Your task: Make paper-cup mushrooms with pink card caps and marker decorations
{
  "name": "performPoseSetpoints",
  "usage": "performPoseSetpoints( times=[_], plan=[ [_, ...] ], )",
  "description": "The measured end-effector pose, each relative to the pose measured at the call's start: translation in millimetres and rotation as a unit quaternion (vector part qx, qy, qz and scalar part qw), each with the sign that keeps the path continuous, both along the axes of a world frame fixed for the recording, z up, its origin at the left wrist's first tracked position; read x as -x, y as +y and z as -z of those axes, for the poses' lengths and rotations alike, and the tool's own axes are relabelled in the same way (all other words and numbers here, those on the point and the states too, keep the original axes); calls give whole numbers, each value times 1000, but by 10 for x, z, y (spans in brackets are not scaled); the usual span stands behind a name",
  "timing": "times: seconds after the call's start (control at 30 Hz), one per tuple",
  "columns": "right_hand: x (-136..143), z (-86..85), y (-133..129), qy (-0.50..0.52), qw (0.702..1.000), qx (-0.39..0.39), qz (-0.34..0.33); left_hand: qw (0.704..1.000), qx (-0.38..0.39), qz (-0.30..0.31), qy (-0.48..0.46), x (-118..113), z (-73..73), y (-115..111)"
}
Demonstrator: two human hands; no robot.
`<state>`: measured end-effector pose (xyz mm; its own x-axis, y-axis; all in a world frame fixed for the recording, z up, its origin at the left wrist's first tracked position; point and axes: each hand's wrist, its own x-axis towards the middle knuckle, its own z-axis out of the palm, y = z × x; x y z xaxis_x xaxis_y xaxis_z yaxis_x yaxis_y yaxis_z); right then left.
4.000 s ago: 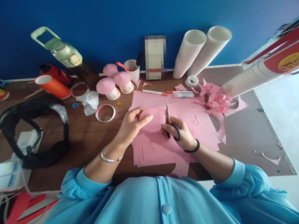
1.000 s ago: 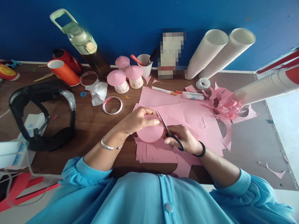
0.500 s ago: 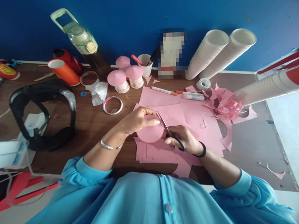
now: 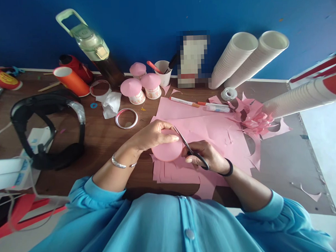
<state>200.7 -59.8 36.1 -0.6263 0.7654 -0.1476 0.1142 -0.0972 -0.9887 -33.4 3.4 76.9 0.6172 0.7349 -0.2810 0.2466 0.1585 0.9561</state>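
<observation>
Between the thumb and fingers of my left hand [image 4: 157,135] is a round pink paper disc [image 4: 167,150]. My right hand [image 4: 206,156] grips black-handled scissors [image 4: 198,158], whose blades point up and left along the disc's right edge. The blades look nearly closed. Beneath both hands lie pink paper sheets [image 4: 220,135], with a stack of cut pieces [image 4: 175,173] nearer my body. Three small cups with pink cone roofs [image 4: 151,82] stand beyond my left hand.
Paper cup stacks [image 4: 234,59], a tape roll [image 4: 229,94] and pink scraps [image 4: 254,117] are at the right. Markers [image 4: 184,102] lie beyond the sheets. A tall bottle [image 4: 92,44], an orange cup [image 4: 71,81] and a black headset [image 4: 49,159] are at the left.
My left hand and the paper disc have shifted very slightly left. The scissors have moved a little left at their tips, with their blades still beside the disc's edge.
</observation>
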Motion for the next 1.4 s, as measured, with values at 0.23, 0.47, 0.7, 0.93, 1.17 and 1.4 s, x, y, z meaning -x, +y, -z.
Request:
performPoseSetpoints(
  times=[0.23, 0.47, 0.7, 0.93, 1.17, 1.4],
  plan=[
    [-18, -3, 11, -4, 1000, -5, -8, 1000, -24, 0, 20, 38, 32, 5],
    [-30, -32, 35, -7, 1000, -10, -23, 998, -39, 5, 48, 47, 30, 9],
    [-41, -57, 51, -24, 999, -16, -30, 997, -37, 14, 61, 50, 15, 17],
    [-49, -19, 46, 21, 997, 60, 42, 997, -40, -25, 58, 44, 4, 10],
    [47, -14, 10, 62, 985, 48, 152, 991, -53, -122, 14, -61, -15, -71],
    [103, -38, -22, 38, 985, 56, 159, 989, -31, -142, 17, -121, 35, -113]
  ],
)
